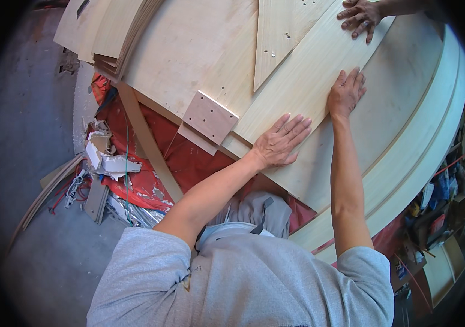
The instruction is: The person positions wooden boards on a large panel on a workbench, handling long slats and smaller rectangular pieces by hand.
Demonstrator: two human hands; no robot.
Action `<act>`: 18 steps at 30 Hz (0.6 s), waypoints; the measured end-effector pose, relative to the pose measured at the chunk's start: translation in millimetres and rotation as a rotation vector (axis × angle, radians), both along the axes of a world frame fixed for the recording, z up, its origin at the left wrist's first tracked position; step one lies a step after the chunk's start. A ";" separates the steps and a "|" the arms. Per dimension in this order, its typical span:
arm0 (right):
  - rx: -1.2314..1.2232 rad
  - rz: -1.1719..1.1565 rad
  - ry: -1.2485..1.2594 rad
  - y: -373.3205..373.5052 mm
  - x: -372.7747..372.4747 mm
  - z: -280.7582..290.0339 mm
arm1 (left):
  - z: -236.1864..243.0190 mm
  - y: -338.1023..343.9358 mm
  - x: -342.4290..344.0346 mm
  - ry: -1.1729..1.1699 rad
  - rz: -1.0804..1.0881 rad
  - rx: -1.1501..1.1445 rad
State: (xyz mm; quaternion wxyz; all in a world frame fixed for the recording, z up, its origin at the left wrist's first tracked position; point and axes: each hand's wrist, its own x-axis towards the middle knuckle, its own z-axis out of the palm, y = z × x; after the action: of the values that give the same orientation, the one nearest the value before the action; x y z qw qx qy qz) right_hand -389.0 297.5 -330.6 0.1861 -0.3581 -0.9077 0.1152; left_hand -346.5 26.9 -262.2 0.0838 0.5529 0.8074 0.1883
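Note:
A long pale wooden plank (309, 71) lies slantwise across a large round-edged plywood panel (401, 71). Flat on the plank's near end is my left hand (281, 144), fingers stretched out. My right hand (346, 94) rests at the plank's right edge with its fingers extended; part of its grip on the edge is hidden. At the far end, another person's hand (361, 18), wearing a ring, presses on the same plank with spread fingers. A small square plywood piece (210, 116) with drilled holes sits left of my left hand. Beyond it, a pointed board (276, 43) with holes touches the plank's left side.
Curved thin boards (113, 41) are stacked at the far left of the panel. Layered curved wooden strips (418, 169) run along its right rim. Red sheeting (189, 150), torn scraps (115, 163) and bent strips (47, 193) lie below left. Mixed clutter (434, 218) fills the floor at right.

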 end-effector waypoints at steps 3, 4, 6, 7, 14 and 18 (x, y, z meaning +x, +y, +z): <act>0.010 -0.001 0.006 -10.0 6.8 2.4 | 2.0 -9.2 6.7 -0.006 -0.005 -0.001; 0.016 0.006 0.012 -9.0 5.6 3.9 | 1.6 -9.0 5.1 -0.005 -0.006 0.011; 0.028 0.009 0.022 -13.0 7.9 5.9 | 2.9 -12.3 8.0 -0.001 -0.011 0.030; 0.027 0.006 0.012 -11.0 7.5 1.2 | 1.0 -10.7 8.4 -0.001 -0.004 0.023; -0.034 0.017 -0.029 4.5 -5.2 -0.5 | 3.8 -8.8 5.1 -0.026 -0.012 0.006; -0.138 -0.098 0.062 97.0 -59.8 6.8 | 7.9 -0.5 3.7 -0.046 -0.029 0.016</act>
State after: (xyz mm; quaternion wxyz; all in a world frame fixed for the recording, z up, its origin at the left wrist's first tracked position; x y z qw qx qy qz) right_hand -448.7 394.4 -323.9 0.1945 -0.4104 -0.8726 0.1794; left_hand -342.7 26.4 -254.4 0.1006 0.5606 0.7957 0.2063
